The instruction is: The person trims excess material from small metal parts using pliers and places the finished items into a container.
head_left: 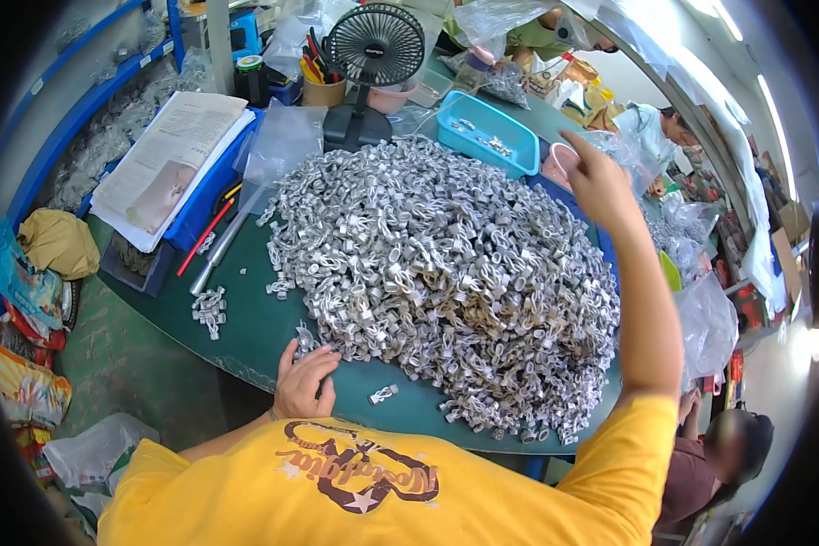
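A large heap of small silver metal fittings with looped ends (455, 264) covers the middle of the green table (246, 337). At the heap's near left edge my left hand (305, 384) rests on the table, thumb apart from the fingers. Its fingertips touch a few loose fittings (306, 339), and I see nothing gripped. My right arm reaches far out to the right. My right hand (601, 182) is above a pink cup (560, 164), fingers apart, with nothing visible in them. Just left of it, a light blue basket (488, 135) holds several fittings.
A black fan (373, 55) stands behind the heap. Papers (168, 164) lie on a blue bin at the left, beside a red pencil (206, 238) and a metal rod (223, 241). A single fitting (383, 394) lies near the front edge. Other people work at the right.
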Demonstrator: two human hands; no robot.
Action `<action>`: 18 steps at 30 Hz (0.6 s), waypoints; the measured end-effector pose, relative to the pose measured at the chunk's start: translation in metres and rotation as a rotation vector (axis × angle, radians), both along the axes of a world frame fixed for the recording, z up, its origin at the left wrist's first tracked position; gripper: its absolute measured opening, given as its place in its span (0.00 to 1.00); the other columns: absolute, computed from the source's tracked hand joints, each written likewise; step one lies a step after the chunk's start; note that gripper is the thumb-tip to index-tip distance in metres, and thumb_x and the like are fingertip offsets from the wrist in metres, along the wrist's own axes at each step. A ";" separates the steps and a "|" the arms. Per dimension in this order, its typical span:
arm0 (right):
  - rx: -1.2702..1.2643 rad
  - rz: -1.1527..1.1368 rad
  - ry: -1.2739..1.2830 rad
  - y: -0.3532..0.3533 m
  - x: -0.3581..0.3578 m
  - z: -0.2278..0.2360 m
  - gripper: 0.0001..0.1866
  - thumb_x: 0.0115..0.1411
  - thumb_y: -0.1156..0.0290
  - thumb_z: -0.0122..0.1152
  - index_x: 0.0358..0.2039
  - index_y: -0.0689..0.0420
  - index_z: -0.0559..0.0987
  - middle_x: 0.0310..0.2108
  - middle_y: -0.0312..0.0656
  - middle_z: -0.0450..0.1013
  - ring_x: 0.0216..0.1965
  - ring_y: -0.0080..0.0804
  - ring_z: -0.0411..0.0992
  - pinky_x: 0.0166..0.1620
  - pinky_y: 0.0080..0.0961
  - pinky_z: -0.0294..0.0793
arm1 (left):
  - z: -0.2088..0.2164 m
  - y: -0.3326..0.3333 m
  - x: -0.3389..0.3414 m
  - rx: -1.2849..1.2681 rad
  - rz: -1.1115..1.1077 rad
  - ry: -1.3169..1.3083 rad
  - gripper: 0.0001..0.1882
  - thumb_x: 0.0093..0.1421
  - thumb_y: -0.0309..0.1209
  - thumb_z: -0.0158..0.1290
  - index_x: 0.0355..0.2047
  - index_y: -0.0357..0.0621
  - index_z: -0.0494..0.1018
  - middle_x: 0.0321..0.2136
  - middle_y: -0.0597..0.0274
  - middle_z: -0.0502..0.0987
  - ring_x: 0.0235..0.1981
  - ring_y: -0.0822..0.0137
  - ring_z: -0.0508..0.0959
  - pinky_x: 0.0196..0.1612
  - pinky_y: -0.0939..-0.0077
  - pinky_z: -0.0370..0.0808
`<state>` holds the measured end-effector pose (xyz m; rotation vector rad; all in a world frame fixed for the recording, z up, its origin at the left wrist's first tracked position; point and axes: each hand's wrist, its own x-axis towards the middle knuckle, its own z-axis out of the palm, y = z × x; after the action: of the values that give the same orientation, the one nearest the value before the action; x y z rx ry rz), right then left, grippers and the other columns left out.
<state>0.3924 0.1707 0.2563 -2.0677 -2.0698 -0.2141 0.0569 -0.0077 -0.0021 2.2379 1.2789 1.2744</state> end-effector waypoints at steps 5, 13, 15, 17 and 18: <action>-0.228 -0.007 -0.210 0.124 0.025 -0.003 0.33 0.47 0.78 0.44 0.57 0.45 0.64 0.51 0.52 0.66 0.53 0.46 0.65 0.53 0.46 0.59 | -0.001 0.000 -0.001 0.015 0.037 -0.005 0.13 0.48 0.21 0.49 0.36 0.40 0.69 0.37 0.58 0.77 0.45 0.58 0.75 0.58 0.52 0.54; -0.103 0.028 -0.537 0.069 -0.015 0.010 0.31 0.50 0.76 0.46 0.56 0.39 0.64 0.41 0.49 0.73 0.44 0.45 0.71 0.50 0.49 0.61 | -0.003 0.001 -0.001 -0.015 0.028 0.058 0.16 0.47 0.23 0.50 0.39 0.42 0.70 0.39 0.58 0.75 0.46 0.56 0.73 0.56 0.53 0.56; -0.118 0.087 -0.543 0.045 -0.030 0.001 0.31 0.49 0.78 0.47 0.56 0.42 0.65 0.41 0.47 0.73 0.46 0.44 0.70 0.51 0.53 0.59 | -0.003 -0.001 -0.005 -0.029 0.033 0.082 0.17 0.46 0.24 0.50 0.39 0.42 0.70 0.39 0.58 0.75 0.47 0.57 0.72 0.57 0.53 0.55; -0.046 0.230 -0.643 0.029 -0.032 -0.002 0.26 0.54 0.75 0.48 0.55 0.42 0.65 0.29 0.46 0.75 0.38 0.44 0.72 0.50 0.44 0.60 | -0.004 -0.001 -0.005 -0.036 0.029 0.092 0.17 0.46 0.24 0.50 0.39 0.42 0.70 0.39 0.58 0.75 0.47 0.57 0.72 0.57 0.52 0.55; -0.047 0.231 -0.646 0.026 -0.031 -0.002 0.26 0.54 0.75 0.48 0.55 0.42 0.65 0.29 0.46 0.75 0.38 0.44 0.72 0.50 0.44 0.60 | -0.003 -0.001 -0.003 -0.037 0.029 0.089 0.17 0.46 0.24 0.50 0.39 0.42 0.70 0.39 0.58 0.75 0.47 0.57 0.72 0.57 0.52 0.55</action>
<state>0.3616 0.1965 0.2539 -1.9255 -2.6620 -0.9015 0.0534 -0.0084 -0.0054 2.2816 1.3598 1.1635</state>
